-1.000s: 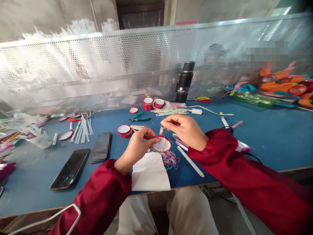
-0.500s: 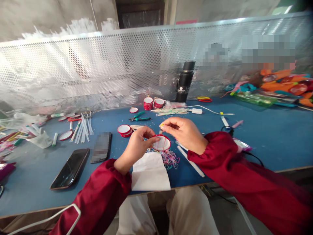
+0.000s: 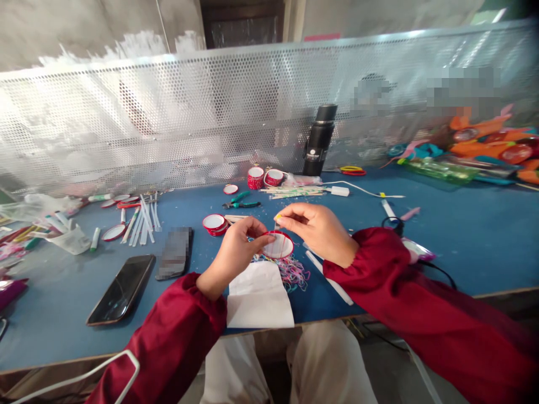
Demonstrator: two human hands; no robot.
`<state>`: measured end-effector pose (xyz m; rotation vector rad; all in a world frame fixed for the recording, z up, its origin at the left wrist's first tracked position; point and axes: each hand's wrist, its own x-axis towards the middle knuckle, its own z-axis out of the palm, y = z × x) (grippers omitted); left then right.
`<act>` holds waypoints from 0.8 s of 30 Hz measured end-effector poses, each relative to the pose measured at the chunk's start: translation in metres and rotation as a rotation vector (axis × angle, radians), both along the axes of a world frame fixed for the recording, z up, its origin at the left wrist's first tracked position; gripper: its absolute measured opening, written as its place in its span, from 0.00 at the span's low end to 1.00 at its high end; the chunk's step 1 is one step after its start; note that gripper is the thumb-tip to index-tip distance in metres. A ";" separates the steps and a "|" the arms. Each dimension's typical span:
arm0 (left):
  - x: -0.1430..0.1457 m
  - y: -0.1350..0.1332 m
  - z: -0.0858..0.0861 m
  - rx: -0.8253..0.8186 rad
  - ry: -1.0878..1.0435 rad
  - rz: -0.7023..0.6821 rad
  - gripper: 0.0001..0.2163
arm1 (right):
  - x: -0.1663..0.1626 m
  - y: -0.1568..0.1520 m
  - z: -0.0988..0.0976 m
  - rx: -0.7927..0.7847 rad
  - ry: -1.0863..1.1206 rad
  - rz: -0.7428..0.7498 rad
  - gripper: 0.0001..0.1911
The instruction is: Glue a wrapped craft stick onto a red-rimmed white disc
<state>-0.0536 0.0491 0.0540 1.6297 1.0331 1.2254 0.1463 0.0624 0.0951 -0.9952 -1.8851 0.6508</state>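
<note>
My left hand (image 3: pixel 236 247) pinches the left rim of a small round disc (image 3: pixel 278 246), red-edged with a white face, held just above the blue table (image 3: pixel 463 235). My right hand (image 3: pixel 314 227) is closed in a pinch on a thin short stick that stands against the disc's top edge. Under the disc lies a heap of coloured rubber bands (image 3: pixel 292 275) and a white paper sheet (image 3: pixel 259 297). Both arms wear dark red sleeves.
Two phones (image 3: pixel 122 289) (image 3: pixel 174 252) lie to the left. More red discs (image 3: pixel 214 223), green pliers (image 3: pixel 241 201), white sticks (image 3: pixel 143 219), red cups (image 3: pixel 255 177) and a black flask (image 3: pixel 319 140) stand farther back before a perforated metal screen (image 3: pixel 168 123). Colourful toys (image 3: pixel 484 151) pile at the right.
My right hand has come down and left, bringing the stick from above the disc to its top edge. The left hand has held the disc nearly still.
</note>
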 end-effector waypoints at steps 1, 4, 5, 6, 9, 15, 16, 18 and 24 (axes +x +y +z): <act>0.000 0.000 0.000 -0.003 -0.001 0.002 0.16 | 0.000 0.000 0.000 -0.001 0.000 -0.001 0.15; 0.001 0.000 0.001 -0.015 -0.016 0.005 0.16 | 0.000 -0.001 0.000 -0.003 -0.005 0.002 0.15; 0.001 0.000 0.001 -0.018 -0.022 0.008 0.16 | 0.000 -0.001 0.000 -0.004 -0.007 0.005 0.15; 0.001 0.000 0.001 -0.022 -0.026 0.009 0.16 | 0.000 -0.001 0.001 -0.003 -0.008 0.008 0.15; 0.002 -0.001 0.001 -0.035 -0.033 0.013 0.16 | 0.000 -0.001 0.001 -0.001 -0.007 0.016 0.16; 0.000 -0.001 -0.001 -0.020 -0.010 0.017 0.15 | 0.000 0.000 -0.002 -0.012 0.006 0.020 0.14; 0.000 -0.001 -0.002 -0.021 -0.010 0.020 0.14 | 0.000 0.000 -0.002 -0.014 0.007 0.022 0.14; 0.000 0.000 -0.003 -0.019 -0.009 0.020 0.14 | 0.000 0.000 -0.001 -0.015 0.006 0.025 0.14; -0.002 0.003 -0.006 0.057 0.082 0.022 0.11 | -0.001 0.000 -0.002 -0.010 0.003 0.033 0.15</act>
